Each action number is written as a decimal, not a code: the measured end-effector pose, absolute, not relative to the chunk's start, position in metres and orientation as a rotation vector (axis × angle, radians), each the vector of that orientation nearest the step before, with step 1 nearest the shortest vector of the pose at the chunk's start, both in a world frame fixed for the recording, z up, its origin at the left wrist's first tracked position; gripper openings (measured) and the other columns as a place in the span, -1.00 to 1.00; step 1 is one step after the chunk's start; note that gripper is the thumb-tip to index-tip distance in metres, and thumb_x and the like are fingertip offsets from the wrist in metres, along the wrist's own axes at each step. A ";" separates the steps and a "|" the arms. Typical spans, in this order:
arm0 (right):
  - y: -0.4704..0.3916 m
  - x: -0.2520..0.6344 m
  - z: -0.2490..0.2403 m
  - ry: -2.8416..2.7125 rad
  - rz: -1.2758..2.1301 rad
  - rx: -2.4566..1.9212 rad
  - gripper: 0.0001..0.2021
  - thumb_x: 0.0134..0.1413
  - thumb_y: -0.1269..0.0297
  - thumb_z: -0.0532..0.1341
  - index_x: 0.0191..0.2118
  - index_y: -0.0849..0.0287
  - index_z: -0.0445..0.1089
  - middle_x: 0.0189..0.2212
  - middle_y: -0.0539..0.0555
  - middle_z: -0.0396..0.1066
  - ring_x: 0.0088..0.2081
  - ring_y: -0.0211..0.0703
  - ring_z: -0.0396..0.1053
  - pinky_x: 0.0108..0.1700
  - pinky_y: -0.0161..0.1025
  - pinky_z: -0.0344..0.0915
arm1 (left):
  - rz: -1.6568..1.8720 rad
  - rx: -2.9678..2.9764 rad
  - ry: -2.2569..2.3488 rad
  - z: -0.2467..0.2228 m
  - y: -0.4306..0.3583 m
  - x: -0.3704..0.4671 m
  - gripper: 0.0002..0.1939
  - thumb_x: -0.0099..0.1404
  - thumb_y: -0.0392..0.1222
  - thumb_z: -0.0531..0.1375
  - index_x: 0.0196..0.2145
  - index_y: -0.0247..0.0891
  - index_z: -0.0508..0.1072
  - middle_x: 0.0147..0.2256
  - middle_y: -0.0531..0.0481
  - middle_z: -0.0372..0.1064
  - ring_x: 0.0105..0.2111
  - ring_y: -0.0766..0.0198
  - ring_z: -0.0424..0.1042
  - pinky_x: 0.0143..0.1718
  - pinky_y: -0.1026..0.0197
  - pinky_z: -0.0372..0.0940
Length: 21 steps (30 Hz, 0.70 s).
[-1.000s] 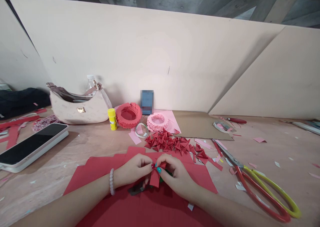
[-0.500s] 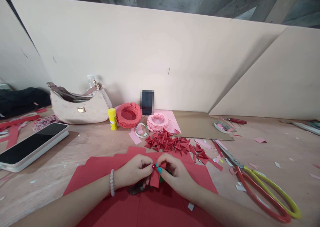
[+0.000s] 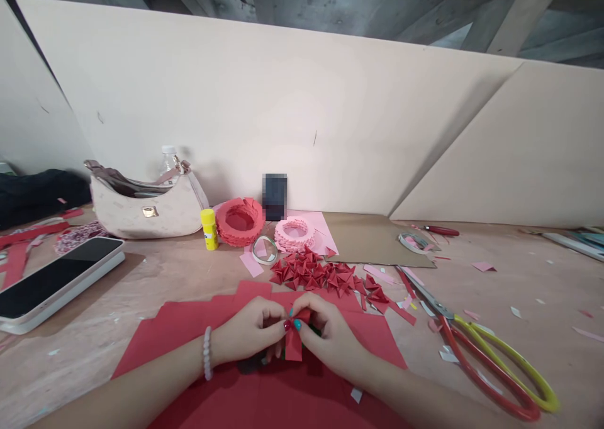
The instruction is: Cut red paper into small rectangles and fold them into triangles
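Between my two hands is a small folded red paper strip (image 3: 293,346), one end hanging down. My left hand (image 3: 257,329), with a beaded bracelet (image 3: 207,352) on the wrist, pinches the strip from the left. From the right, my right hand (image 3: 325,329) pinches it at the fold, thumb and forefinger close to the left thumb. Under both hands lie large overlapping red paper sheets (image 3: 217,394). A dark object partly hidden below my left hand cannot be made out. Just beyond is a pile of folded red paper pieces (image 3: 316,272).
Large scissors (image 3: 472,347) lie at the right. Behind stand a red paper ring (image 3: 240,222), a pink paper ring (image 3: 295,233), a yellow glue stick (image 3: 209,229) and tape (image 3: 265,250). Cardboard (image 3: 372,240) lies behind the pile; a handbag (image 3: 148,209) and phone (image 3: 61,281) sit left.
Both hands still pinch the red strip, with slight finger movement at the fold; its hanging end now points straighter down. The whole view has shifted slightly.
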State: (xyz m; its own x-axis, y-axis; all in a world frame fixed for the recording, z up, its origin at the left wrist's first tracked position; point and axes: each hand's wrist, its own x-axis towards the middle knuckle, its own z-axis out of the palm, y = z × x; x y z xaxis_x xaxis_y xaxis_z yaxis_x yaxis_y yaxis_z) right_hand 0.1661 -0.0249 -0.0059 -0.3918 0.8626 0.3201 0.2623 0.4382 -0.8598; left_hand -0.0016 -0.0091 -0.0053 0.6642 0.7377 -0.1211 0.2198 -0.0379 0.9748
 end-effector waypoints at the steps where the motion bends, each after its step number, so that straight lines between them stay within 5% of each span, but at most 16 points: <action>1: -0.025 0.166 -0.006 -1.896 0.927 -0.950 -0.81 -0.14 0.58 0.04 -0.38 0.17 0.24 -0.44 -0.01 0.28 -0.40 -0.28 0.24 -0.34 -0.36 0.18 | 0.499 1.612 0.812 -0.005 -0.010 -0.001 -0.85 0.08 -0.29 0.01 -0.61 -0.33 0.21 -0.69 0.10 0.25 -0.75 0.49 0.20 -0.73 0.47 0.11; 21: -0.024 0.165 -0.015 -1.943 0.718 -0.941 -0.84 -0.12 0.55 0.02 -0.41 0.16 0.22 -0.50 -0.03 0.21 -0.47 -0.29 0.19 -0.42 -0.37 0.14 | 0.587 1.620 0.843 -0.003 -0.006 -0.001 -0.76 0.10 -0.21 -0.04 -0.67 -0.30 0.19 -0.72 0.09 0.21 -0.70 0.39 0.24 -0.64 0.36 0.15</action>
